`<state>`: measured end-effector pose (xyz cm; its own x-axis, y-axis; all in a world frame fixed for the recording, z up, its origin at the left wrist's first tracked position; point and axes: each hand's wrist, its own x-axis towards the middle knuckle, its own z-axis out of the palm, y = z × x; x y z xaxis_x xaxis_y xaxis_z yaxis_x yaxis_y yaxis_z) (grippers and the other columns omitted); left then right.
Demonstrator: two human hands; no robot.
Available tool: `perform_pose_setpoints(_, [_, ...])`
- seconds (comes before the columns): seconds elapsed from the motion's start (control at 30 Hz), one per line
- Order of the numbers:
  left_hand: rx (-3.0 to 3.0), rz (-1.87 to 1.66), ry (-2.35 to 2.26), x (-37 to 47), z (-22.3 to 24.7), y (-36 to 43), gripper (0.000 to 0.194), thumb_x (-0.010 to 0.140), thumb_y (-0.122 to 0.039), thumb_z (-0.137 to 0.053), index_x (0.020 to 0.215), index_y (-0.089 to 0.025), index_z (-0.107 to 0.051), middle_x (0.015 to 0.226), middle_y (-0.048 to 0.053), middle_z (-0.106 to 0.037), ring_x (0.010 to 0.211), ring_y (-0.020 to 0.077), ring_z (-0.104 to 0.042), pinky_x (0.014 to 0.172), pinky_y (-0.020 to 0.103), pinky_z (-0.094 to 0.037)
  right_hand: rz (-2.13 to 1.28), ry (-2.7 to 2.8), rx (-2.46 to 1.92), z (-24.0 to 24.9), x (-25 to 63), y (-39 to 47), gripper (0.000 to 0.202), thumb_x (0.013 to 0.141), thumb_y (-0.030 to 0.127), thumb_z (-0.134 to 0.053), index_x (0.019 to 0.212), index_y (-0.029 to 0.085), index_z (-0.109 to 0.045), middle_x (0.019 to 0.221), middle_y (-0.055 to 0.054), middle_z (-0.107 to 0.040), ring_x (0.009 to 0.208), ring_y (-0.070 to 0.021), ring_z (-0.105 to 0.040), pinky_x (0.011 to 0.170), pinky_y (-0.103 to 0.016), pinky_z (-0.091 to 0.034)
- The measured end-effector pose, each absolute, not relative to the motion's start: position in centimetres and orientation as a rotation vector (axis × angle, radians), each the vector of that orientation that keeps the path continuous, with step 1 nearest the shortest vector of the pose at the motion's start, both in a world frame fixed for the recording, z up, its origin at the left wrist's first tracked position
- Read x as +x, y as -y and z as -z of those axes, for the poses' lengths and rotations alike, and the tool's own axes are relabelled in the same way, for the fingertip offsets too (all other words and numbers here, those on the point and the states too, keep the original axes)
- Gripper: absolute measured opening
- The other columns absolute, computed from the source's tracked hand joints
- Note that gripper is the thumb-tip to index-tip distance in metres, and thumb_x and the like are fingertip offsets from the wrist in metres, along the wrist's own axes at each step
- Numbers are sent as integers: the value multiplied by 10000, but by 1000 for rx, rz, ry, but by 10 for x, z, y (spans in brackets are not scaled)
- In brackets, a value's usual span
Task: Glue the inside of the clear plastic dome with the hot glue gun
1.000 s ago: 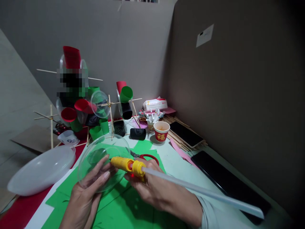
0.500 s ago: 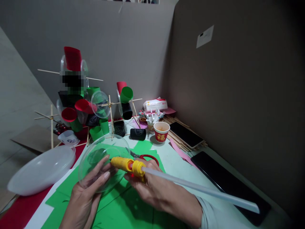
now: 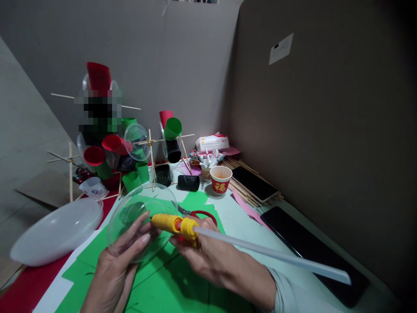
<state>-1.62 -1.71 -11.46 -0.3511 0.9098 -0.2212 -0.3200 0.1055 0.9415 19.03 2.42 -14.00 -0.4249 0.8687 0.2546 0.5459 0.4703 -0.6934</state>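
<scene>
Green paper (image 3: 182, 282) covers the table nearest the person; above it the left hand (image 3: 114, 265) cups a clear dome (image 3: 140, 217), fingers spread on its wall, and the right hand (image 3: 208, 256) is clamped round a yellow glue gun (image 3: 172, 224) whose nozzle meets the dome: gluing looks under way, calling for a steady squeeze. Beyond the dome, scissors (image 3: 198, 214), then a red cup (image 3: 220, 179) printed "福".

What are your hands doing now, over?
Left hand holds clear bowl. Right hand grips yellow glue gun, tip on bowl. Scissors just behind, nothing blocking.
</scene>
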Motion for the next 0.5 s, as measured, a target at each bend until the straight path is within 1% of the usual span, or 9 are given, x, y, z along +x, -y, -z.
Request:
perform_pose_setpoints(0.1, [677,-1491,-1310,-17,117,17,526,813,-311,-1121,1303,-362,-936,1293,61,-934,1265,286,-890,1043,215,-685,-772,2189,-1116,127,202,-22,367,1178,491,-668,1362,204,-806,1318,-224,-834,1255,-498,-792,1062,-649,-695])
perform_pose_setpoints(0.2, [689,-1500,-1302,-17,118,17,589,759,-351,-1165,1302,-358,-936,1292,67,-934,1243,290,-896,1029,211,-686,-790,2226,-1047,118,213,-22,345,1216,476,-609,1345,221,-803,1327,-199,-831,1258,-459,-789,1052,-604,-693])
perform_pose_setpoints(0.33, [675,-1477,-1300,-16,114,17,483,823,-276,-1109,1269,-361,-944,1285,66,-935,1243,275,-896,1070,224,-665,-775,2181,-1058,118,215,-22,314,1200,399,-646,1374,191,-806,1344,-201,-838,1234,-436,-774,1026,-589,-692])
perform_pose_setpoints(0.43, [664,-1488,-1298,-14,110,18,446,855,-231,-1067,1263,-362,-945,1273,62,-937,1239,266,-897,1113,243,-643,-779,2167,-1088,125,208,-23,356,1191,427,-660,1397,177,-806,1338,-216,-843,1234,-461,-783,1030,-609,-689])
perform_pose_setpoints(0.5, [655,-1488,-1304,-12,108,19,397,904,-203,-1011,1260,-368,-945,1268,59,-938,1227,252,-899,1115,239,-636,-768,2142,-1125,133,201,-24,390,1164,460,-698,1404,171,-803,1312,-226,-842,1219,-489,-797,1013,-632,-697])
